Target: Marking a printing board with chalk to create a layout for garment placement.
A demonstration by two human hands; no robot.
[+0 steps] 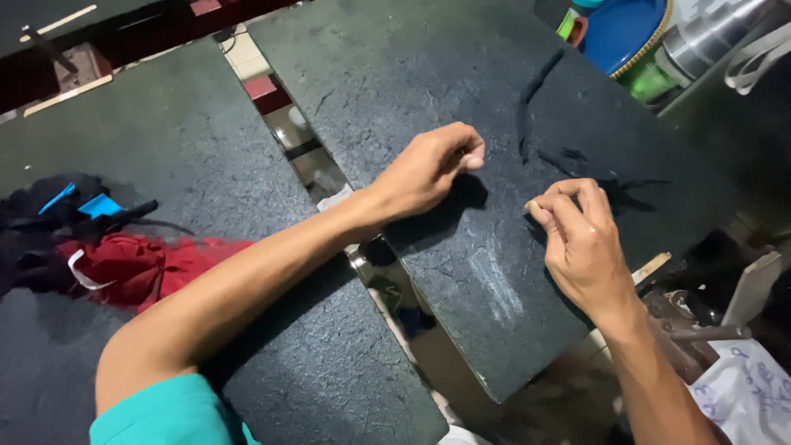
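My left hand (432,167) hovers over a dark slate-like board (428,74), its fingers curled with thumb and forefinger pinched together; whatever is between them is too small to see. My right hand (577,235) is close to the right of it, over the same board, fingers bent and pinched at the tips. Thin black fabric strips (548,124) lie on the board just beyond my right hand. A second dark board (165,140) lies under my left forearm.
A gap (329,177) runs between the two boards. Red cloth (144,268) and black cloth with blue scraps (49,218) lie at the left. A blue plate (618,29), green cup and metal vessel (709,37) stand at the top right. Wooden pieces and white fabric (746,387) are at the lower right.
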